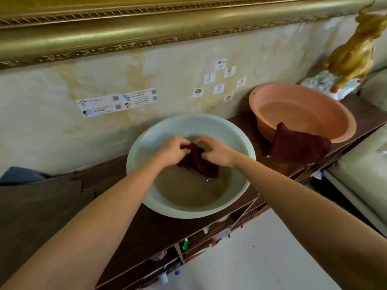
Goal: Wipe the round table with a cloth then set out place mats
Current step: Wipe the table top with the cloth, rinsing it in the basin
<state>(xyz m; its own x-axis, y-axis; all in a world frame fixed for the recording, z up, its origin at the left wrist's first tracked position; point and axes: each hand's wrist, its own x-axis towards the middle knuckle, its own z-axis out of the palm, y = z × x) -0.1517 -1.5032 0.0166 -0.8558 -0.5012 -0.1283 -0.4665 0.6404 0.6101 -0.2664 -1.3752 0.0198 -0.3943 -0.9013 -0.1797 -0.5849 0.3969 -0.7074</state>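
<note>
Both hands, left and right, grip pinching cloth in basin. Preparation only; round table unseen, wiping and mats judged pending.

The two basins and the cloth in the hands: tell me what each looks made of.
Pale green basin: likely plastic, with a smooth, matte, thin moulded rim. Orange basin: looks like the same plastic, faintly glossy. Dark red cloth, gripped by the left hand and right hand: soft, nubby pile, probably terry or microfibre, wet.

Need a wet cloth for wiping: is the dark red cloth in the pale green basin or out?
In: both hands hold the dark red cloth inside the pale green basin, its lower end touching water.
</note>
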